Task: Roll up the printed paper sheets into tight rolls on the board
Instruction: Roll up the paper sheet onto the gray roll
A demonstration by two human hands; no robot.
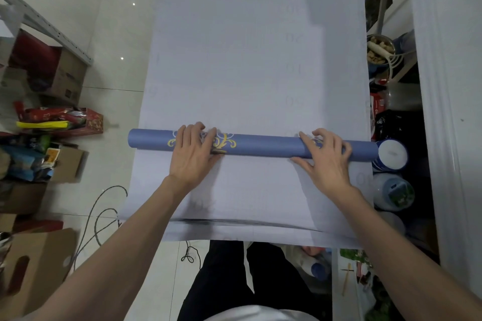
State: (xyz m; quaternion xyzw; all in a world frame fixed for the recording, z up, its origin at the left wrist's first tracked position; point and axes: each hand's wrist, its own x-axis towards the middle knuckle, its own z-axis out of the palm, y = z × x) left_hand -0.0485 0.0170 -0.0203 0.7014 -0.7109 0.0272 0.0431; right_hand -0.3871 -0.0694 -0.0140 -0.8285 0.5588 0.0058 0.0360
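Blue roll (260,145), left hand (191,157), right hand (327,163) seemingly gripping.

Arms extended forward, left hand (191,154) palm down, right hand (326,161) fingers (320,136) curled

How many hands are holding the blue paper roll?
2. The left hand grips the blue roll left of its middle, over the gold pattern; the right hand grips it near its right end. None seem hidden.
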